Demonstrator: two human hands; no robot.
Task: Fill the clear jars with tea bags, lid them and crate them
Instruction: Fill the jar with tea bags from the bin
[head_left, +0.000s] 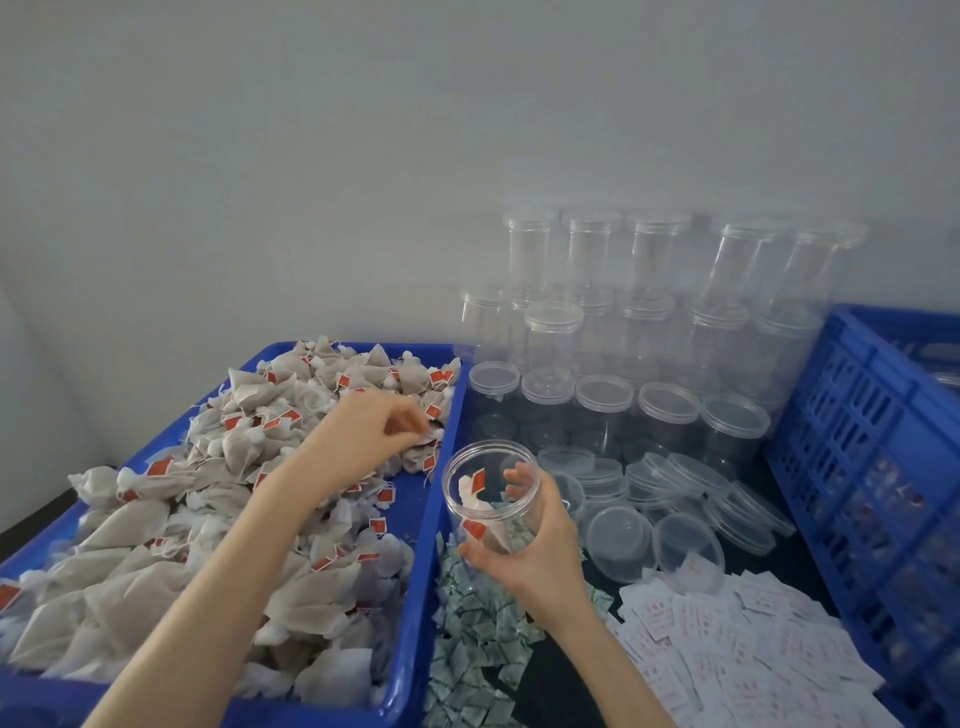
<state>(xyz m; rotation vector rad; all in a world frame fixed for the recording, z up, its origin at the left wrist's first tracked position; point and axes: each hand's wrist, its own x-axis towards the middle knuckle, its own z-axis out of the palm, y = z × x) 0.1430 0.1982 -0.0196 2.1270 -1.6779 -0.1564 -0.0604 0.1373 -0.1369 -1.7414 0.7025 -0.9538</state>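
My right hand (524, 545) grips an open clear jar (488, 499), tilted toward me, just right of the blue tray's rim (421, 566). A couple of tea bags with red tags lie inside the jar. My left hand (363, 431) reaches over the heap of tea bags (208, 519) in the tray and pinches a tea bag (434, 434) near its far right side. Loose clear lids (675, 509) lie to the right of the jar.
Empty lidded jars (649, 322) are stacked against the wall behind. A blue slatted crate (872, 467) stands on the right with jars inside. Small green-white sachets (478, 654) and white paper slips (727, 639) are spread on the dark table in front.
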